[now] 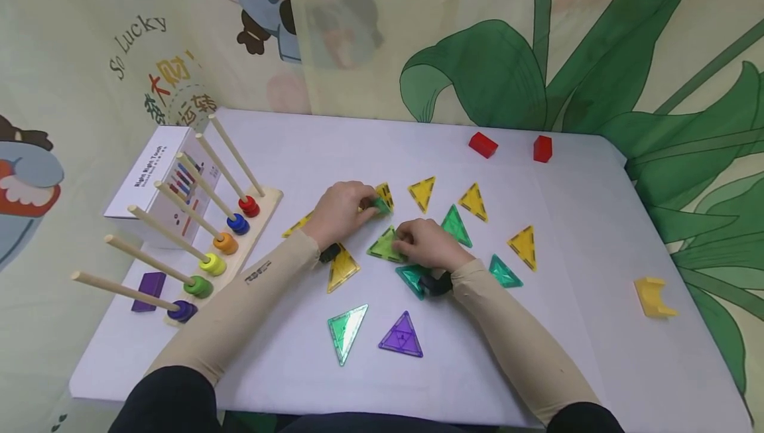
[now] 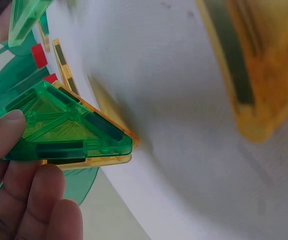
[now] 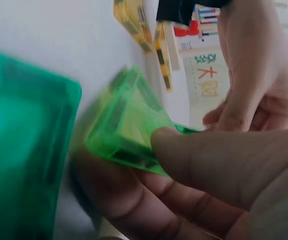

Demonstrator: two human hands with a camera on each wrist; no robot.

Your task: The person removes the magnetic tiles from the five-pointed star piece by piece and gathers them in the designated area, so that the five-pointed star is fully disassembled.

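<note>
I have two tiles in hand near the middle of the table (image 1: 334,141). My left hand (image 1: 341,211) pinches a small green triangle tile (image 2: 68,127) between thumb and fingers, and in the left wrist view it lies flat against a yellow tile (image 2: 111,159) whose edge shows just under it, so I judge that one pair is already joined or about to be. My right hand (image 1: 426,244) grips a light green triangle tile (image 1: 384,245), thumb on top and fingers beneath, its far corner resting on the table; the right wrist view is blurred, so I cannot say for sure whether it touches the darker green tile (image 3: 23,150) beside it.

As far as I can judge, the work is at an early stage. Most pieces lie loose and apart: three yellow triangles (image 1: 422,192) beyond my hands, another yellow triangle (image 1: 341,269) under my left wrist, green ones to the right, a long green triangle (image 1: 345,330) and a purple triangle (image 1: 402,336) nearest me. Nothing that looks like a finished shape stands anywhere.

Further out, a peg rack with coloured rings (image 1: 223,241) sits at the left with a white box (image 1: 149,181) behind it, two red blocks (image 1: 483,144) lie at the far edge and a yellow block (image 1: 653,297) at the right.
</note>
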